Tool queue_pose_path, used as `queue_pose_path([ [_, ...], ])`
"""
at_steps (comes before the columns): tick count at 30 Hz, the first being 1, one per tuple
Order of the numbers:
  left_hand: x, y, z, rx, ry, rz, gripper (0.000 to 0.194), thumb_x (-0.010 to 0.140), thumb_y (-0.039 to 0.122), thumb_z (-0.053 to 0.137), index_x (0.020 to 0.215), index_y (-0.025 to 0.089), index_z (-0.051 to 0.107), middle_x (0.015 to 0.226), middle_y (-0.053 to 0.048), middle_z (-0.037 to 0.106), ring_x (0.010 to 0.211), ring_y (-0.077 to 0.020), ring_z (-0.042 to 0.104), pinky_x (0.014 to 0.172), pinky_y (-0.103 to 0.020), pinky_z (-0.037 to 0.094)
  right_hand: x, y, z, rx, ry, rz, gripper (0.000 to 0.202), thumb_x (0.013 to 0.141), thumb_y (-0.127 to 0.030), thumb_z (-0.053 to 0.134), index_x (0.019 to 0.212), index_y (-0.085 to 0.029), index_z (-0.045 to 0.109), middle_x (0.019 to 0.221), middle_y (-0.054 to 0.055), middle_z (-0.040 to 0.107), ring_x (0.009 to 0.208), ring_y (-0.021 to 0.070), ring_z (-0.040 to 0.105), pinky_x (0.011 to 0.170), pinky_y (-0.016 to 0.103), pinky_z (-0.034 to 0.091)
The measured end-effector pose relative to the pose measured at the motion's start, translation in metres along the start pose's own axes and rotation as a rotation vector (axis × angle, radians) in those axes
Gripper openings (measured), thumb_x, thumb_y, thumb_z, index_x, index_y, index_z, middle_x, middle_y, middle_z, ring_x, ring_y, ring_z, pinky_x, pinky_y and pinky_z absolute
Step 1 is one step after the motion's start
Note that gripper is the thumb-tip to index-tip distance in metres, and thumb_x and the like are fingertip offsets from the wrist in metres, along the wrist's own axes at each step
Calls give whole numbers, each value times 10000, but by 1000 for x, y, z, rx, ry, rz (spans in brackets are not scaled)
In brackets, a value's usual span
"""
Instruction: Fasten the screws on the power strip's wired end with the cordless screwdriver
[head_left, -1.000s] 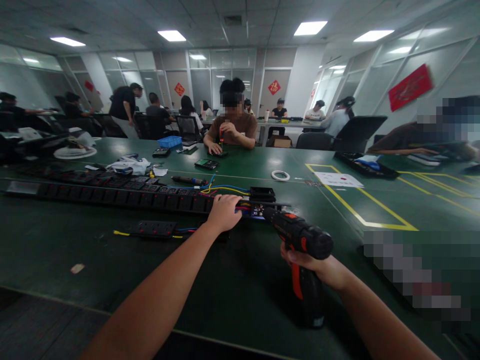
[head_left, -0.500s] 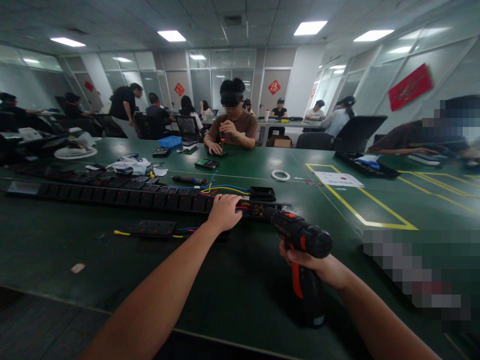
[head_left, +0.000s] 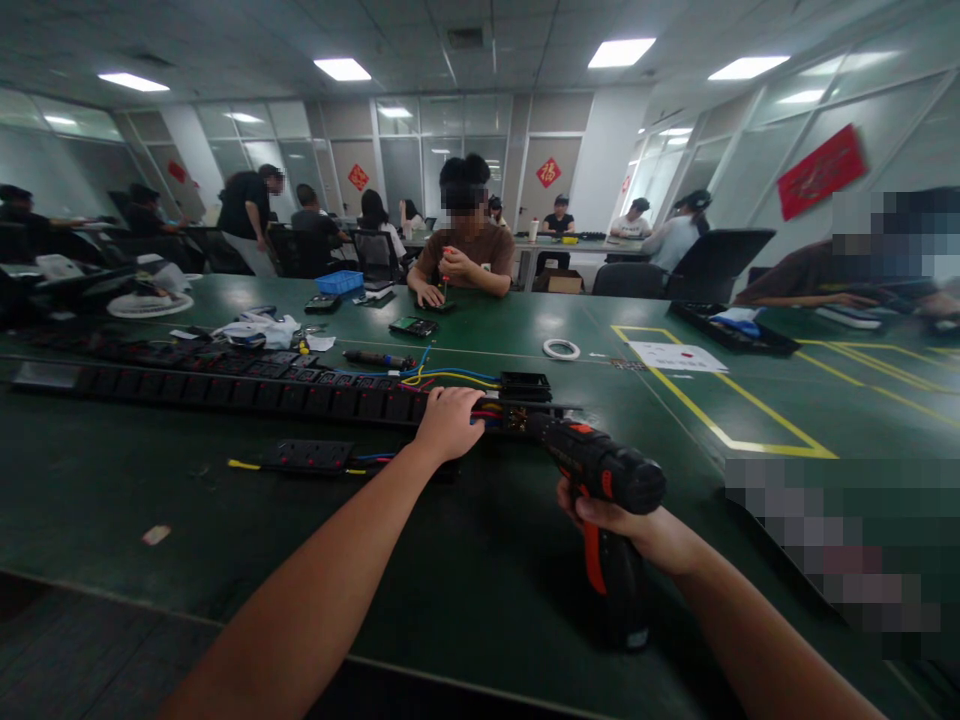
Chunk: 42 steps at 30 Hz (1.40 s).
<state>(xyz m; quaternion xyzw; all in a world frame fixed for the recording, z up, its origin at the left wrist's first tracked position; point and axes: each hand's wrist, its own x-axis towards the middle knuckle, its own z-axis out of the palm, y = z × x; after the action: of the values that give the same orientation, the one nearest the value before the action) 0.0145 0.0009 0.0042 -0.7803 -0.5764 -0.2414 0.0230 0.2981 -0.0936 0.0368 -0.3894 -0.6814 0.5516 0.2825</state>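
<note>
Power strip (head_left: 264, 392) partly hidden behind left hand (head_left: 450, 420).

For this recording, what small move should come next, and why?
Probably a slight press of the drill: the right hand grips it, nose at the open end of the power strip, and the left hand rests there, apparently bracing it.

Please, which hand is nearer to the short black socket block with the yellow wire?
Left. The left hand is on the long socket strip, beyond and to the right of the short socket block. The right hand is farther right, holding the drill.
</note>
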Motion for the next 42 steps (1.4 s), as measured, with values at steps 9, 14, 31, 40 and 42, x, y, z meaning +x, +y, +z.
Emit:
queue_pose_path([
  [9, -1, 2, -3, -5, 0, 5, 456, 913, 312, 592, 1359, 225, 629, 1404, -69, 665, 1324, -283, 560, 1179, -501, 316, 0, 3, -1, 5, 29, 21, 534, 696, -680, 822, 875, -189, 710, 843, 42, 639, 782, 227, 565, 788, 404, 469],
  [14, 0, 3, -5, -8, -26, -8, 457, 919, 322, 585, 1366, 229, 621, 1422, -68, 651, 1338, -286, 548, 1192, -508, 296, 0, 7, -2, 28, 37, 23, 529, 701, -652, 837, 926, -189, 714, 864, 49, 648, 800, 232, 580, 770, 399, 482],
  [31, -1, 2, -2, -2, -9, -6, 462, 904, 315, 600, 1358, 231, 630, 1411, -65, 658, 1322, -284, 558, 1181, -498, 307, 0, 11, -4, 19, 29, 24, 526, 709, -657, 827, 913, -188, 702, 847, 39, 632, 782, 223, 573, 757, 390, 481],
  [40, -1, 2, -3, -11, -24, -7, 474, 913, 321, 594, 1377, 230, 621, 1415, -70, 655, 1335, -285, 549, 1192, -502, 298, -1, 7, -4, 17, 26, 33, 539, 703, -667, 827, 914, -186, 705, 850, 42, 641, 782, 225, 584, 746, 386, 496],
  [42, -1, 2, -3, -10, -23, -8, 475, 912, 324, 591, 1377, 232, 622, 1420, -68, 653, 1335, -284, 547, 1191, -500, 300, 0, 7, -4, 15, 29, 35, 547, 701, -672, 826, 918, -185, 706, 851, 41, 638, 781, 225, 583, 743, 383, 496],
])
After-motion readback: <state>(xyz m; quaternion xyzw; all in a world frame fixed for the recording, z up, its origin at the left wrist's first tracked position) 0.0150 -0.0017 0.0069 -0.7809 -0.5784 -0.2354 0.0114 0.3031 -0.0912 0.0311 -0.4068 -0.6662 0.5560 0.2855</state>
